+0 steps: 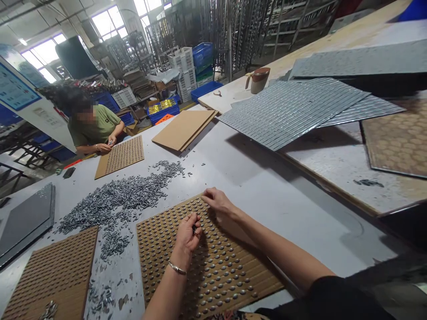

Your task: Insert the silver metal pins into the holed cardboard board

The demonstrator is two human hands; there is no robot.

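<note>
A brown board (256, 271) lies before me, set with rows of small shiny oval metal pieces; a strip along its right side is bare. Above the board, my left hand (189, 232) is curled closed around a few dark metal pieces, partly hidden by the fingers. A silver bracelet circles that wrist. My right hand (218, 202) pinches at the board's far edge, at the end of a row; whatever its fingertips hold is too small to make out. Beyond the board spreads a heap of loose oval metal pieces (123, 195).
A co-worker (95, 126) sits across the table (253, 200) handling a similar board (124, 155). Another studded board (60, 266) lies at left, near dark flat panels (26, 222). Plain boards (183, 129) lie at the back. Ridged grey sheets (290, 111) and a mug (259, 81) occupy the right-hand table.
</note>
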